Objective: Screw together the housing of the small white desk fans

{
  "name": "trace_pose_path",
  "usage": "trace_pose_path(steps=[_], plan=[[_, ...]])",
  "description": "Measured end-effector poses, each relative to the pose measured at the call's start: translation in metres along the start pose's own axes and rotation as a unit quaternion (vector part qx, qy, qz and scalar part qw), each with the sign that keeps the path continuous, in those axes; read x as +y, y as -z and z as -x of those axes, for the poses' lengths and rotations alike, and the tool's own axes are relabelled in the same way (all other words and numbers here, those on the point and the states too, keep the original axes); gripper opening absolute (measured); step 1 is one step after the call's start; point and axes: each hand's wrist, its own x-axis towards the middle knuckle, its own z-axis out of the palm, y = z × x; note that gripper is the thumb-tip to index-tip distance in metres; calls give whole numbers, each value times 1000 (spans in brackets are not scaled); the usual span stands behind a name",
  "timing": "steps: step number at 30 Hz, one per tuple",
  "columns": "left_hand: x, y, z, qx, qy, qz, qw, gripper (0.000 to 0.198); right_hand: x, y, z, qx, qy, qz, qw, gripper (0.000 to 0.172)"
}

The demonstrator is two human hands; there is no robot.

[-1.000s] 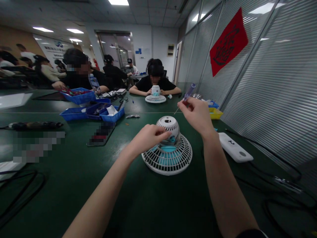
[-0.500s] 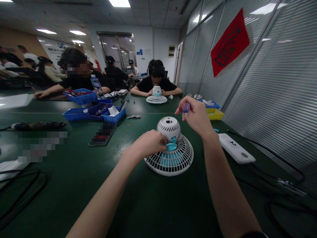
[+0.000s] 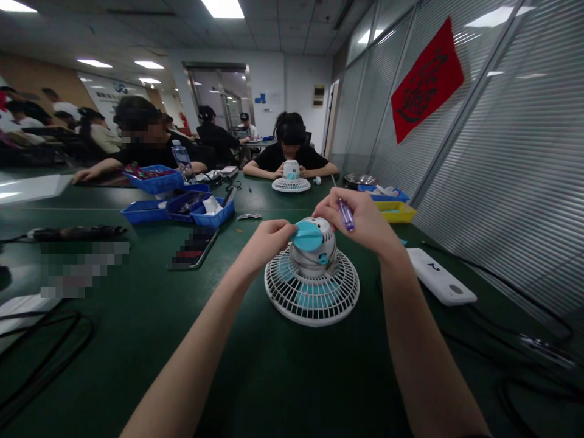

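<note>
A small white fan lies grille-down on the green table, its rounded motor housing upward and blue blades showing through the bars. My left hand pinches a round light-blue knob by its left edge, in front of the upper housing. My right hand is closed around a screwdriver with a clear purple handle. Its fingertips are at the top of the housing; whether they touch it I cannot tell. A small blue part shows on the side of the housing.
Blue trays and a phone lie to the left. On the right are a yellow tray, a white power bank and loose cables. Opposite, a person works at another white fan.
My left hand has lifted the blue knob from low beside the housing up to its top. My right hand has come down and left to the housing, the screwdriver still in it.
</note>
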Motion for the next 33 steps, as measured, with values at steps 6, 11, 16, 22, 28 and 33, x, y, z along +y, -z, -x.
trace_pose_path(steps=[6,11,16,22,28,33], plan=[[-1,-1,-1,15,2,86,996,34,8,-3,-2,-95,4,6,995,31],[-6,-5,-4,5,8,96,995,31,13,-5,-3,-94,13,51,994,22],[-14,-5,-10,79,-38,-45,995,23,18,-6,-4,-30,-10,91,995,19],[-9,0,-6,83,-43,-123,988,30,24,-8,-5,-9,-27,135,990,16],[-6,-3,-3,44,-50,-130,989,33,23,-7,-5,-13,-38,151,988,16],[-4,-4,-2,36,-41,-144,988,34,23,-8,-4,-16,-45,149,988,16]])
